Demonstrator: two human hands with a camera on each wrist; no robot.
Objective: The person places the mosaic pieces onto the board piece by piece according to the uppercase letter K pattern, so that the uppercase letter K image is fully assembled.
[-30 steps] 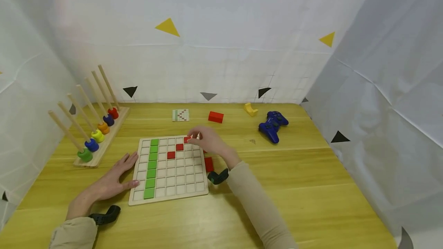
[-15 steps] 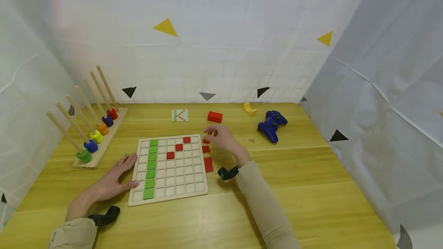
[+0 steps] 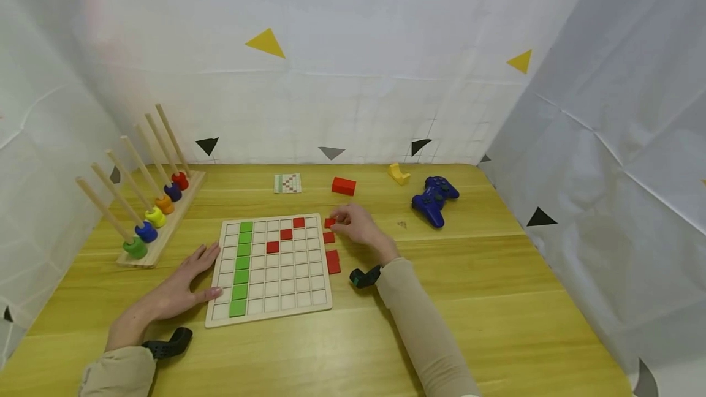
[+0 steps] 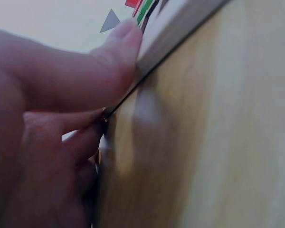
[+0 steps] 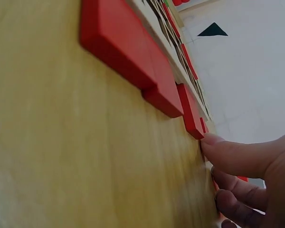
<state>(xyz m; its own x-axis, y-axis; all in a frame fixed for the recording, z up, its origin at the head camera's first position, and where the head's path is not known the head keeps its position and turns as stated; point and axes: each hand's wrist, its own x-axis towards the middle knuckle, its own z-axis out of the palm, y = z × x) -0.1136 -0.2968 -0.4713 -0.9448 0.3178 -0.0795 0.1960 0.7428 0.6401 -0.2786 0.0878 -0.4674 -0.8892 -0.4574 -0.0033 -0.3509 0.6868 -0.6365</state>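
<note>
A wooden grid board lies on the table, with a column of green tiles on its left side and a diagonal of red tiles in its upper part. My left hand rests along the board's left edge, fingers extended, thumb over the rim; the left wrist view shows the thumb against the edge. Beside the board's right edge lie several loose red tiles. My right hand is at the farthest loose tile, fingers slightly bent and thumb tip right by it.
A pattern card, a red block, a yellow curved block and a blue game controller lie beyond the board. A wooden peg stand with coloured beads is on the left. White cloth walls enclose the table.
My right hand has moved right, off the board, to the loose red tiles; a red tile stays behind in the top-row cell. My left hand has kept its place.
</note>
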